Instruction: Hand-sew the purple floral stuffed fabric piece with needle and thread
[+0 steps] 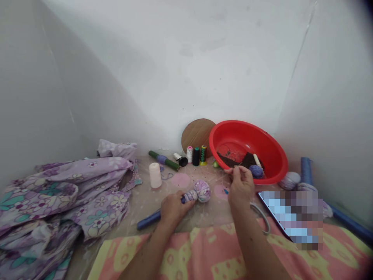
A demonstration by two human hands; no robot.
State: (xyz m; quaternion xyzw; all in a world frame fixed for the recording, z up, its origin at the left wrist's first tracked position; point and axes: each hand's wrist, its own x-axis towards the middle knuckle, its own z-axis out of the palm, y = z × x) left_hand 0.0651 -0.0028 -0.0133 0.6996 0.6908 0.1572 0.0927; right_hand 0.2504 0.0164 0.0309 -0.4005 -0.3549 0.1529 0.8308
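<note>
My left hand [174, 208] is wrapped round a blue stick [149, 220] whose far end carries a ball of flowered cloth [203, 191]. Blue thread winds round the cloth just below that ball. In front of the red basin [279, 171], my right hand [241, 184] is raised with its thumb and fingertips pinched together. Whatever lies in that pinch is too small to make out. A ball of blue yarn [257, 171] sits inside the basin beside the right hand, near dark brown pieces [247, 160] and a pale stick [256, 160].
Left lies a heap of flowered cloth [99, 194]. A pale thread cone [155, 175], a green tube with blue thread [164, 160], several spools [196, 156] and a cardboard disc [198, 134] stand behind. Rightward are a phone [282, 216] and another blue cloth-headed stick [349, 223].
</note>
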